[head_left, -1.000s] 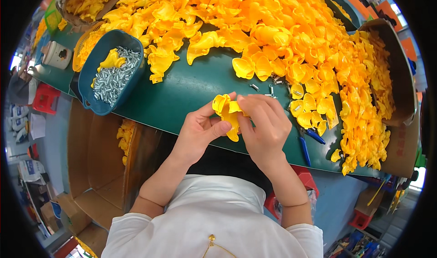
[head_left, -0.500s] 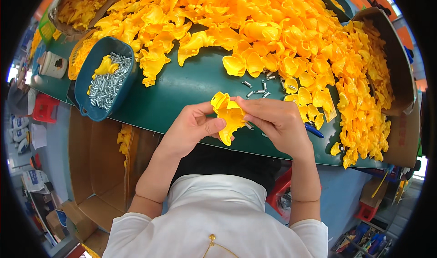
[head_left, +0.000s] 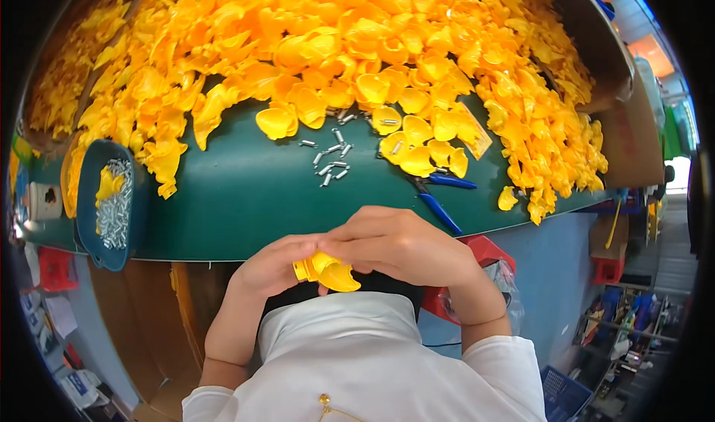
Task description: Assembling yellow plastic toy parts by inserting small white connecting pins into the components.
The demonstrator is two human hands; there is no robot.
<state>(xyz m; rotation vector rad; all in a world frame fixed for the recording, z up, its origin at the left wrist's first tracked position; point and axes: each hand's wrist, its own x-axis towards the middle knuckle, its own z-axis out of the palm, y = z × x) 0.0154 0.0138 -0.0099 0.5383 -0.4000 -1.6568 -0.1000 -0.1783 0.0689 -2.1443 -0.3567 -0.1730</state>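
Close to my body, just off the table's front edge, my left hand [head_left: 272, 267] grips a yellow plastic shell [head_left: 337, 275] with a ribbed neck and a curved, pointed end. My right hand [head_left: 406, 245] is closed over the top of the same shell. Its fingers meet those of my left hand, so the upper part of the shell is hidden. Beyond my hands, small metal cylinders [head_left: 325, 170] lie scattered on the green table [head_left: 216, 198]. Blue-handled pliers [head_left: 439, 207] rest open at the table edge, right of the cylinders.
A large heap of yellow shells [head_left: 350, 27] covers the back and right of the table. On the left stands a dark teal bin [head_left: 87, 206] of metal cylinders with a yellow piece on top. Cardboard boxes [head_left: 633, 146] border the heap; a red stool [head_left: 484, 252] is below the edge.
Both hands have brought the shell down and left, nearer my body, and my right hand has closed over it. The view has shifted, so the pliers now show more fully.
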